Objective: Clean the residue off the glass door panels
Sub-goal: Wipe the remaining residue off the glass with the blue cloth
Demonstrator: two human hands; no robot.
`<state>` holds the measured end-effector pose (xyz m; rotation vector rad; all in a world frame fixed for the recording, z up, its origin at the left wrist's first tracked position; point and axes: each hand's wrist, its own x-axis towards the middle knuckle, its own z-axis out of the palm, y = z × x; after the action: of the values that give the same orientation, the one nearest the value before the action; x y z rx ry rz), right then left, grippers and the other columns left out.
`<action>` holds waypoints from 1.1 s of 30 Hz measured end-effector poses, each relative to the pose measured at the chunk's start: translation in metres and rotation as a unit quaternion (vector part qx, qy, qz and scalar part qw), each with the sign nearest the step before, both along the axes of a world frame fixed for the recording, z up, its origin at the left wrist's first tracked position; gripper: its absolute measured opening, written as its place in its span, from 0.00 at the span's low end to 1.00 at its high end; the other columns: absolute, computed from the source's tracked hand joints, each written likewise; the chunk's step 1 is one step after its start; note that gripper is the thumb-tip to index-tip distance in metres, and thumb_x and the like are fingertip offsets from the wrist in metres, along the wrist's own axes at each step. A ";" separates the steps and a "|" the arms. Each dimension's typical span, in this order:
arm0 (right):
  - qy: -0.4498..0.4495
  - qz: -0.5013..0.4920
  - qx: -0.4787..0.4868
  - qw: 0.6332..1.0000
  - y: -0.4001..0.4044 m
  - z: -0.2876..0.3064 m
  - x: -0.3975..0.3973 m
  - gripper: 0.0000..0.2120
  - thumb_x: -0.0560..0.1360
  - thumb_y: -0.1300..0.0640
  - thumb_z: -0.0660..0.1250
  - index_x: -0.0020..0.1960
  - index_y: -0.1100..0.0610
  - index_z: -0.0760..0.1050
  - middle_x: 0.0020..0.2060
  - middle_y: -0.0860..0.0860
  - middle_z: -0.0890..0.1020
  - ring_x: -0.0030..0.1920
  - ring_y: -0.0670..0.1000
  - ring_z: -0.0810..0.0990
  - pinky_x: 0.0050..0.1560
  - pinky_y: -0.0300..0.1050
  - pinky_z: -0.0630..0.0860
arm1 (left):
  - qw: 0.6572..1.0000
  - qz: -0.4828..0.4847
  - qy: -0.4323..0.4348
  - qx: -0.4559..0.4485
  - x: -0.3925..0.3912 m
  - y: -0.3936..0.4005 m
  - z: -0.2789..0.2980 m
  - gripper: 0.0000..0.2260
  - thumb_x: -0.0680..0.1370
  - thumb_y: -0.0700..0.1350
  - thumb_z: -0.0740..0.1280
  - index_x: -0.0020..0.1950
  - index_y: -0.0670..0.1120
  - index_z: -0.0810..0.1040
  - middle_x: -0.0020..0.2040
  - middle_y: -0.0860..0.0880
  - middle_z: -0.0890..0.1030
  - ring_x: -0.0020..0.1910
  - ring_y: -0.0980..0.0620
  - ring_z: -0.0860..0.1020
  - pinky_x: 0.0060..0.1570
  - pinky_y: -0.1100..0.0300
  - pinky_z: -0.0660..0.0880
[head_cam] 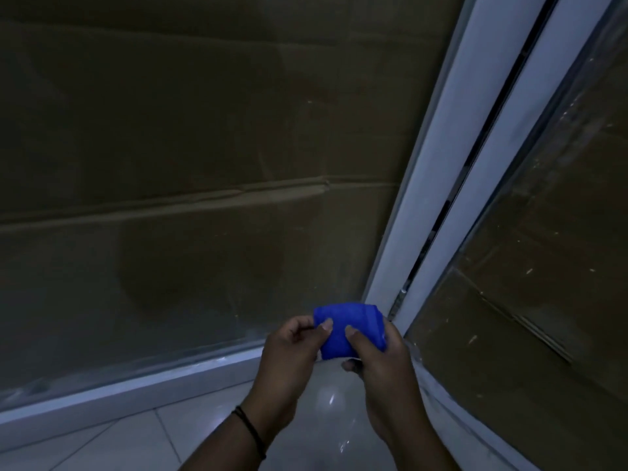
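A folded blue cloth (353, 326) is held between both hands, low in the head view, just in front of the doors' bottom corner. My left hand (292, 351) pinches its left edge with thumb and fingers. My right hand (377, 358) grips its right side, thumb on top. The left glass door panel (204, 147) fills most of the view, with brown cardboard behind it and faint smears near its bottom. The right glass panel (550, 232) carries small white specks of residue.
A white door frame (452, 164) with a dark gap runs diagonally between the two panels. A white bottom rail (119, 396) borders the left panel. Pale glossy floor tiles (153, 447) lie below. A dark band circles my left wrist.
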<state>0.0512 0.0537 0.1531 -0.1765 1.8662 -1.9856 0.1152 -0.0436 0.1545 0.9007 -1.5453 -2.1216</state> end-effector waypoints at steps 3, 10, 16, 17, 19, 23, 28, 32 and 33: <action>0.039 -0.049 0.054 0.997 -0.001 0.002 -0.026 0.14 0.74 0.58 0.68 0.56 0.45 0.71 0.47 0.46 0.80 0.45 0.49 0.81 0.44 0.47 0.80 | 0.990 -0.018 -0.067 -0.123 -0.001 -0.018 -0.003 0.11 0.75 0.46 0.71 0.56 0.52 0.78 0.49 0.56 0.82 0.47 0.60 0.80 0.43 0.69 0.74; 0.275 -0.129 0.241 0.922 -0.026 0.016 -0.101 0.12 0.74 0.62 0.66 0.56 0.54 0.71 0.47 0.55 0.77 0.43 0.53 0.77 0.43 0.50 0.76 | 0.904 0.109 -0.057 -0.410 0.029 -0.079 -0.006 0.07 0.75 0.42 0.70 0.49 0.53 0.79 0.46 0.53 0.81 0.43 0.59 0.78 0.44 0.64 0.72; 0.302 -0.148 0.253 0.907 -0.059 0.016 -0.106 0.09 0.75 0.64 0.62 0.53 0.65 0.75 0.49 0.63 0.77 0.48 0.59 0.76 0.45 0.44 0.68 | 0.868 0.177 -0.043 -0.461 0.063 -0.114 -0.007 0.08 0.75 0.39 0.69 0.47 0.53 0.79 0.43 0.57 0.78 0.42 0.59 0.77 0.42 0.65 0.71; 0.298 -0.149 0.243 0.911 -0.064 0.015 -0.101 0.10 0.75 0.65 0.61 0.55 0.66 0.74 0.50 0.63 0.77 0.50 0.60 0.76 0.48 0.44 0.69 | 0.867 0.188 -0.045 -0.460 0.069 -0.118 -0.008 0.08 0.76 0.39 0.69 0.47 0.53 0.78 0.43 0.57 0.78 0.42 0.59 0.77 0.42 0.65 0.71; 0.294 -0.146 0.208 0.922 -0.074 0.016 -0.085 0.13 0.75 0.66 0.60 0.59 0.64 0.73 0.55 0.62 0.76 0.54 0.59 0.75 0.53 0.45 0.71 | 0.866 0.200 -0.048 -0.456 0.078 -0.126 -0.008 0.08 0.76 0.39 0.68 0.47 0.53 0.78 0.43 0.57 0.78 0.42 0.58 0.77 0.42 0.65 0.70; 0.315 -0.120 0.151 0.929 -0.101 0.016 -0.044 0.17 0.75 0.67 0.61 0.63 0.61 0.72 0.58 0.58 0.75 0.56 0.54 0.74 0.50 0.35 0.65 | 0.860 0.225 -0.052 -0.455 0.099 -0.138 -0.009 0.08 0.76 0.39 0.68 0.46 0.53 0.78 0.43 0.59 0.78 0.43 0.63 0.76 0.42 0.72 0.69; 0.413 -0.022 0.096 0.905 -0.153 0.025 0.025 0.19 0.71 0.72 0.63 0.61 0.62 0.75 0.52 0.59 0.76 0.47 0.53 0.75 0.46 0.35 0.67 | 0.852 0.263 -0.050 -0.450 0.128 -0.150 -0.010 0.09 0.76 0.38 0.68 0.46 0.54 0.78 0.41 0.58 0.78 0.42 0.62 0.76 0.40 0.78 0.66; 0.459 0.085 0.082 0.881 -0.195 0.035 0.081 0.20 0.70 0.68 0.62 0.61 0.63 0.76 0.51 0.63 0.76 0.45 0.58 0.77 0.46 0.36 0.67 | 0.859 0.279 -0.061 -0.424 0.150 -0.163 -0.011 0.09 0.76 0.40 0.68 0.46 0.55 0.78 0.39 0.52 0.80 0.37 0.57 0.76 0.36 0.76 0.67; 0.450 0.131 0.078 0.880 -0.204 0.037 0.093 0.20 0.71 0.67 0.61 0.62 0.61 0.75 0.53 0.62 0.75 0.48 0.58 0.76 0.49 0.38 0.68 | 0.858 0.281 -0.063 -0.425 0.154 -0.165 -0.010 0.09 0.76 0.40 0.67 0.45 0.55 0.78 0.39 0.52 0.80 0.36 0.56 0.76 0.35 0.76 0.67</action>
<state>0.1441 -0.1503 0.1903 -1.4287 2.3217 -1.6554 0.2697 -0.2087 0.1444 0.9751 -1.7433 -0.8366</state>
